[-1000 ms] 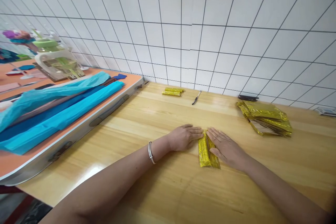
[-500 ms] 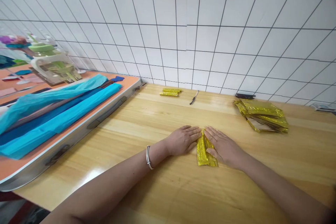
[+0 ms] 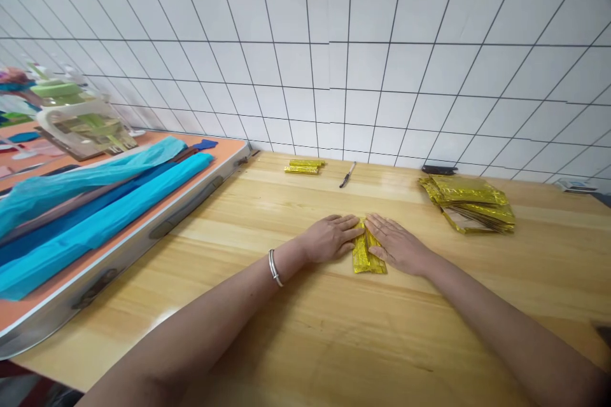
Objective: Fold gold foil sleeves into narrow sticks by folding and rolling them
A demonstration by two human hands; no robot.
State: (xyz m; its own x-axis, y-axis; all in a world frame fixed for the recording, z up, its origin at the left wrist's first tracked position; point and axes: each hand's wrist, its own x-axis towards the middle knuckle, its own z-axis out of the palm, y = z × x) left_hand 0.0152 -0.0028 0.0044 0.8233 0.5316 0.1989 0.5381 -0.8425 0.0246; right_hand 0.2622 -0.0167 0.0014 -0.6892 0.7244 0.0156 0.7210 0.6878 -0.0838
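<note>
While L fingers touch gold foil piece w/ tips, R fingers lie flat opp., both slightly spread.

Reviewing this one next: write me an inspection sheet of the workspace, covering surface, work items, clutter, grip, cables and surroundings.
Surface: wooden table, glare patch at left.
Work items: creased gold foil piece at the hands; fanned gold stack to the right; two narrow gold strips near the wall.
Clutter: pen beside the strips; dark object behind the stack, identity unclear.
Grip: left hand and right hand palm-down, fingers extended, touching the foil piece.
Cables: nothing seen.
Surroundings: white grid-lined wall behind; orange-topped surface at left, bearing blue material.
</note>
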